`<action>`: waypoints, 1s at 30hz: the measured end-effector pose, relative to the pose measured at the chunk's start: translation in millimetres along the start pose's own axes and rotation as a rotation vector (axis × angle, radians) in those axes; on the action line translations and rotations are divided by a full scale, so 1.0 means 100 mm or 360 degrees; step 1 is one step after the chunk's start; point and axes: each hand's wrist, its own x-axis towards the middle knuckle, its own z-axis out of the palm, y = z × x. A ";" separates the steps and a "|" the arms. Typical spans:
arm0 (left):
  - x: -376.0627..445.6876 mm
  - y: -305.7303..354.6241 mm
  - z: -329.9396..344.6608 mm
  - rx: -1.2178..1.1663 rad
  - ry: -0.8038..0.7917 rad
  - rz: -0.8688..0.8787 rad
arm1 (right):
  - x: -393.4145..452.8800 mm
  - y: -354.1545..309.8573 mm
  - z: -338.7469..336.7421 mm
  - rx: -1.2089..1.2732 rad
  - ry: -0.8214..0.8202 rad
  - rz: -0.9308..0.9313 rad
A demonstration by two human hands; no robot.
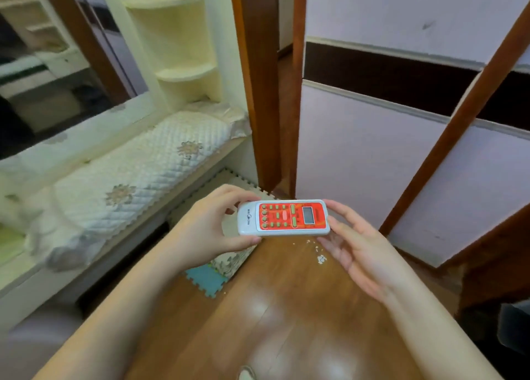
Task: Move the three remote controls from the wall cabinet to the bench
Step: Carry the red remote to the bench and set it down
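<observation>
So the left hand (212, 224) pinches the white remote control (283, 218) with its orange keypad, held sideways over the wooden floor (286, 308); right hand (355, 247) fingers look loosely spread, probably just touching its right end.

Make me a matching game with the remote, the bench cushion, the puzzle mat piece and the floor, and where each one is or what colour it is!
Things:
1. remote control
2. bench cushion
3. puzzle mat piece
4. floor

Descriptions:
A. shiny brown wood
B. blue, lying on the floor by the bench
C. white and quilted, with flower patterns
D. white with an orange face, held between left hand and right hand

Pairs: 1-D, 2-C, 3-B, 4-A
</observation>
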 end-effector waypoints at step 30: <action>-2.55 -2.49 -1.74 -0.0266 0.0766 -0.0946 | 1.23 1.62 3.81 -0.0345 -0.0900 0.0443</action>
